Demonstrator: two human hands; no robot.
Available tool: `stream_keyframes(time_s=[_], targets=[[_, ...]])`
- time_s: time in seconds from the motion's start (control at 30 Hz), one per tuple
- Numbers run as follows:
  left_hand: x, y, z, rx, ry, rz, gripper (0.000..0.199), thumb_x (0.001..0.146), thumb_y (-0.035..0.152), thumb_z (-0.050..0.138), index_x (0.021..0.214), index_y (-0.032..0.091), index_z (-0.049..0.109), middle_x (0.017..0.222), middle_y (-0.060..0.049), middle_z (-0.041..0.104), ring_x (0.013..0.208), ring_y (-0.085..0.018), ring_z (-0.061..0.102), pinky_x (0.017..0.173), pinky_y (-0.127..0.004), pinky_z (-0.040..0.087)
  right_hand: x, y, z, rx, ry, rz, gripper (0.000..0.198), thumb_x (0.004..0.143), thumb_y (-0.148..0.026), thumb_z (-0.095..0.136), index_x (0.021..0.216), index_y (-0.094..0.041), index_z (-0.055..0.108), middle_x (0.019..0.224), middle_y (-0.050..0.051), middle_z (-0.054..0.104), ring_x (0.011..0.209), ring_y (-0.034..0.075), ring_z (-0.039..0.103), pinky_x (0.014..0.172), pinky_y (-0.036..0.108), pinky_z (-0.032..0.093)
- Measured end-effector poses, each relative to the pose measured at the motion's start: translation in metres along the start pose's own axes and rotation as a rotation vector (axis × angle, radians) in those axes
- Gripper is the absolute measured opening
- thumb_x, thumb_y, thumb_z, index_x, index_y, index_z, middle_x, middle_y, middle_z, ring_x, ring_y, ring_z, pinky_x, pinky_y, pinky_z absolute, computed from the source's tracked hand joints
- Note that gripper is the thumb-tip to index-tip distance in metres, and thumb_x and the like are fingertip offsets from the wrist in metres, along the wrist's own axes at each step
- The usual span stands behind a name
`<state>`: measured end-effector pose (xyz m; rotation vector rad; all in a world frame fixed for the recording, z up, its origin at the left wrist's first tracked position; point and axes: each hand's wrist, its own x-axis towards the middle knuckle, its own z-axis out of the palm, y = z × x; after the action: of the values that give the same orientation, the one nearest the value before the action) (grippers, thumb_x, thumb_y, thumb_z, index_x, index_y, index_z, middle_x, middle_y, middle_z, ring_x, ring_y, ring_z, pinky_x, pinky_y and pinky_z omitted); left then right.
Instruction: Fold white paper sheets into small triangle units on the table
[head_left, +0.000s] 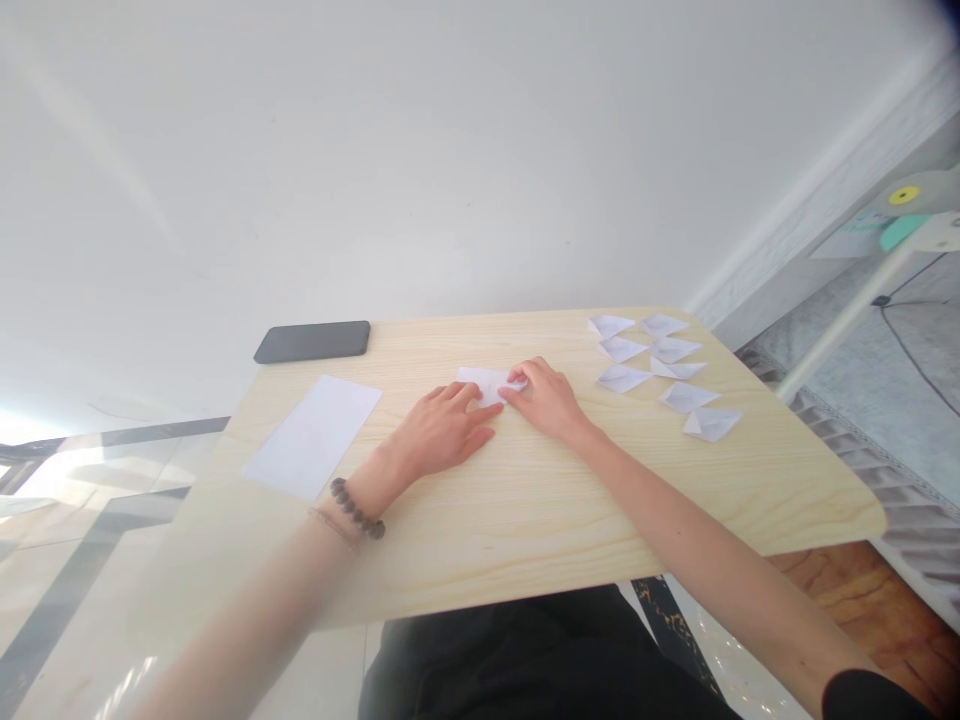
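A small piece of white paper (484, 377) lies on the wooden table between my hands, partly covered by my fingers. My left hand (444, 428) rests flat over its left and near side, fingers spread, with a beaded bracelet on the wrist. At the paper's right end, my right hand (550, 398) pinches a folded-up edge between thumb and fingers. Several folded white paper pieces (622, 377) sit in two columns to the right of my right hand. To the left of my left hand is a flat sheet of white paper (315, 435).
A dark phone (313, 342) lies at the table's back left corner. The pale wooden table (525, 530) stands against a white wall (450, 180). A white metal pole (847, 310) and cables are beyond its right edge.
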<state>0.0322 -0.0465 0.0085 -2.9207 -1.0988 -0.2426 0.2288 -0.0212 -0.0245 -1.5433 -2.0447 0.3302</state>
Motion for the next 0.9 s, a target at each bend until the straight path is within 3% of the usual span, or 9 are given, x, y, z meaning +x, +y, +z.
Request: stream_keyframes(time_s=[0.17, 0.33, 0.47, 0.9], targets=[[0.0, 0.0, 0.001, -0.007, 0.006, -0.009, 0.038, 0.088, 0.036, 0.035, 0.122, 0.026, 0.047, 0.112, -0.008, 0.048, 0.101, -0.02, 0.046, 0.087, -0.036, 0.039, -0.001, 0.004, -0.008, 0.118, -0.081, -0.04, 0.026, 0.071, -0.029, 0.056, 0.096, -0.022, 0.051, 0.098, 0.003, 0.049, 0.084, 0.015, 0.05, 0.076, 0.031, 0.039], [0.0, -0.002, 0.002, -0.013, 0.006, 0.002, 0.036, 0.088, 0.036, 0.035, 0.119, 0.026, 0.05, 0.114, -0.008, 0.048, 0.104, -0.021, 0.046, 0.088, -0.037, 0.039, 0.004, 0.006, -0.016, 0.256, -0.143, 0.062, 0.029, 0.068, -0.019, 0.053, 0.096, -0.021, 0.051, 0.095, 0.002, 0.045, 0.061, 0.009, 0.043, 0.063, 0.025, 0.041], [0.0, -0.002, 0.002, -0.012, 0.009, -0.002, 0.036, 0.088, 0.036, 0.036, 0.119, 0.027, 0.05, 0.114, -0.008, 0.049, 0.105, -0.021, 0.046, 0.089, -0.037, 0.039, 0.008, 0.009, -0.021, 0.334, -0.17, 0.115, 0.029, 0.066, -0.013, 0.049, 0.094, -0.02, 0.051, 0.095, 0.002, 0.043, 0.055, 0.006, 0.04, 0.056, 0.023, 0.039], [-0.005, -0.002, 0.0, 0.011, 0.033, 0.013, 0.031, 0.088, 0.033, 0.035, 0.111, 0.027, 0.055, 0.118, -0.006, 0.051, 0.103, -0.021, 0.053, 0.085, -0.035, 0.044, 0.007, 0.01, -0.015, 0.254, -0.125, 0.103, 0.024, 0.068, -0.015, 0.048, 0.092, -0.019, 0.052, 0.089, 0.002, 0.045, 0.06, 0.009, 0.045, 0.064, 0.026, 0.041]])
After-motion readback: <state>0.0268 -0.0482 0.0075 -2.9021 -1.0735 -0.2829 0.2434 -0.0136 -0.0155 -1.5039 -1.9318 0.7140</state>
